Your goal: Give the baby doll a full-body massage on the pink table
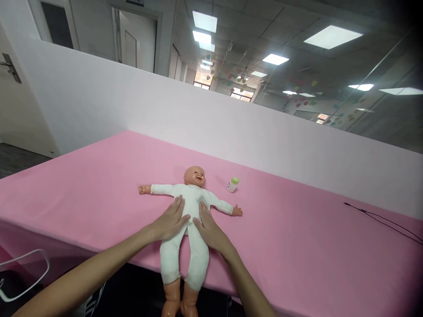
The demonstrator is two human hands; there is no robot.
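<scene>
A baby doll with a white cloth body lies on its back on the pink-covered table. Its head points away from me, its arms are spread, and its feet hang past the near edge. My left hand rests flat on the left side of the doll's torso, fingers stretched out. On the opposite side, my right hand lies against the torso and hip with its fingers extended. Both thumbs point inward over the lower belly. Neither hand grasps anything. A small white bottle with a green cap stands right of the doll's head.
A black cable lies across the table's right side. Behind the table runs a white low wall with glass above it. At the lower left is a white cable loop; a door is at the far left.
</scene>
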